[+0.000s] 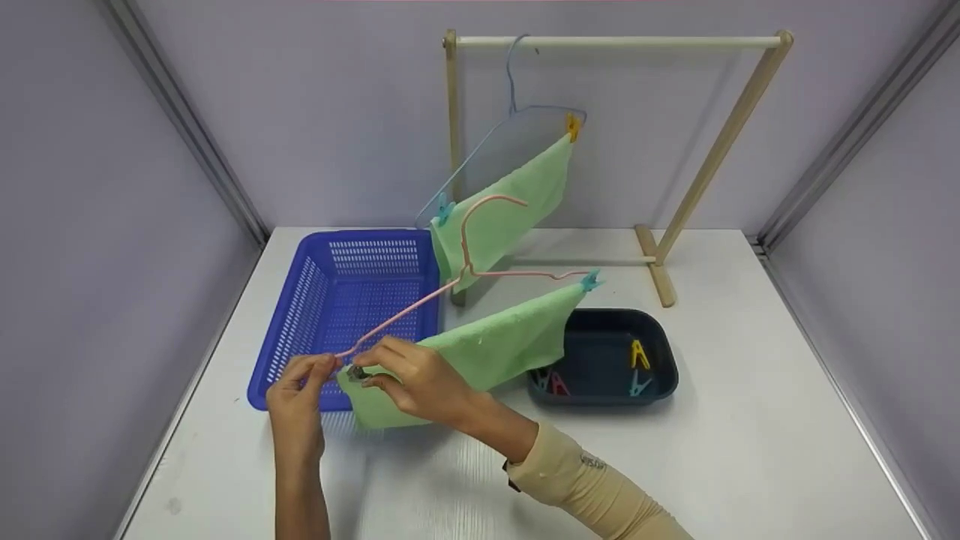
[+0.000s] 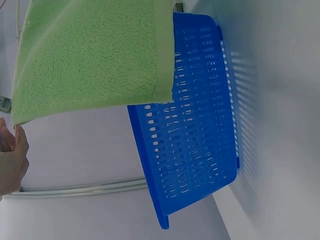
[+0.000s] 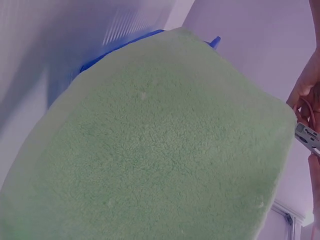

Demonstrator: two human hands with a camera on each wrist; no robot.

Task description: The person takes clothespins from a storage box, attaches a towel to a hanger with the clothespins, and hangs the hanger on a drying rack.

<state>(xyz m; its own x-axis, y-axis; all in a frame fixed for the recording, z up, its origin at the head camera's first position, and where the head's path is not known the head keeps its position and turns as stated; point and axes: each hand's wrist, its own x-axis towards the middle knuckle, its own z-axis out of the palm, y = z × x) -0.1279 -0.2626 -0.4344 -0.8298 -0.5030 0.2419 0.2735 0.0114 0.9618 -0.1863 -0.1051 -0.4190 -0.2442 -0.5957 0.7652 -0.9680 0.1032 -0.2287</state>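
Observation:
My left hand (image 1: 298, 386) pinches the lower left end of a pink hanger (image 1: 409, 307) together with the corner of a green towel (image 1: 480, 345). Beside it, my right hand (image 1: 420, 375) grips a grey clothespin (image 1: 358, 373) at that same corner; the clothespin (image 3: 307, 137) also shows at the towel's edge in the right wrist view. A teal clothespin (image 1: 592, 280) holds the towel's other corner to the hanger's right end. In the left wrist view the towel (image 2: 95, 55) hangs in front of the blue basket (image 2: 190, 135).
A blue basket (image 1: 262, 360) stands at left. Behind, a wooden rack (image 1: 712, 161) carries a blue hanger (image 1: 480, 146) with another green towel (image 1: 517, 195), held by yellow and teal clothespins. A dark tray (image 1: 667, 360) at right holds several clothespins.

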